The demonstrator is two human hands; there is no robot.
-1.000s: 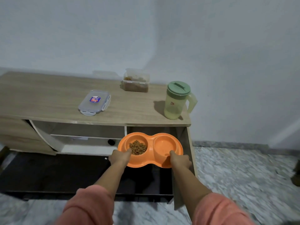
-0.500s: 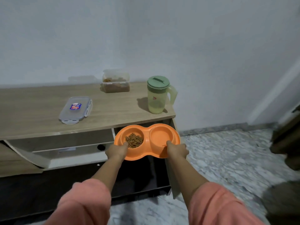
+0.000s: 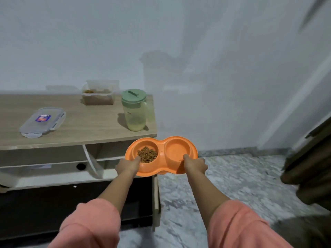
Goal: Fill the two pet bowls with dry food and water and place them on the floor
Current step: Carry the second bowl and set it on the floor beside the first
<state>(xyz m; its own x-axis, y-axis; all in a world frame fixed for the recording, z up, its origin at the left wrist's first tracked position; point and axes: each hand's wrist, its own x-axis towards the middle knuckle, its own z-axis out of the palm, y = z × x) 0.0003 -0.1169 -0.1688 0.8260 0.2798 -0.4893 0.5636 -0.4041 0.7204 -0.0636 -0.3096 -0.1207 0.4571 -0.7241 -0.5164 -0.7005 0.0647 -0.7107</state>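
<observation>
I hold an orange double pet bowl in the air, level, in front of the right end of the wooden cabinet. My left hand grips its left rim and my right hand grips its right rim. The left cup holds brown dry food. The right cup looks orange inside; whether it holds water I cannot tell. On the cabinet top stand a green-lidded pitcher and a clear container of dry food.
A clear container lid lies on the cabinet top at the left. Marble floor spreads out to the right, below the bowl. A dark piece of furniture stands at the right edge. A white wall is behind.
My view has swung to the right, so the cabinet has slid left. The bowl, held in both hands, now hangs past the cabinet's right end, partly over the floor.
</observation>
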